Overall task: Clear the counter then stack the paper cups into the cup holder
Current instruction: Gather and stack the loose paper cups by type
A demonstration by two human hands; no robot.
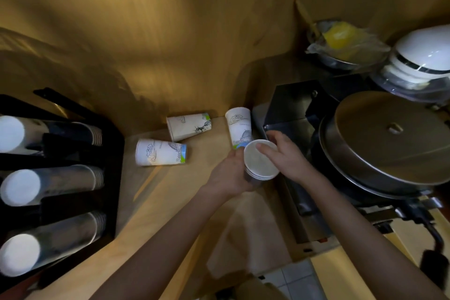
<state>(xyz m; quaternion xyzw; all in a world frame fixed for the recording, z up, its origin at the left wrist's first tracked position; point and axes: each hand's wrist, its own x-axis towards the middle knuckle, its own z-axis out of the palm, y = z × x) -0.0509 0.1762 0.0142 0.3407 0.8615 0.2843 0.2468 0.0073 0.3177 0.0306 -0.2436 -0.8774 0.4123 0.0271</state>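
My left hand (231,174) grips a short stack of nested white paper cups (260,162), mouth up, over the wooden counter (170,202). My right hand (283,153) rests on the stack's rim with its thumb inside the top cup. Three printed paper cups remain on the counter: one lying on its side (160,152), another lying near the wall (188,126), and one upside down (239,126) just behind the stack. The black cup holder (110,153) stands at the left with three rows of stacked cups (48,184).
A large steel pot with a lid (389,139) sits at the right on a dark metal appliance (292,114). Behind it are white bowls (423,56) and a metal bowl holding a yellow item in plastic (341,39). A wooden wall rises behind the counter.
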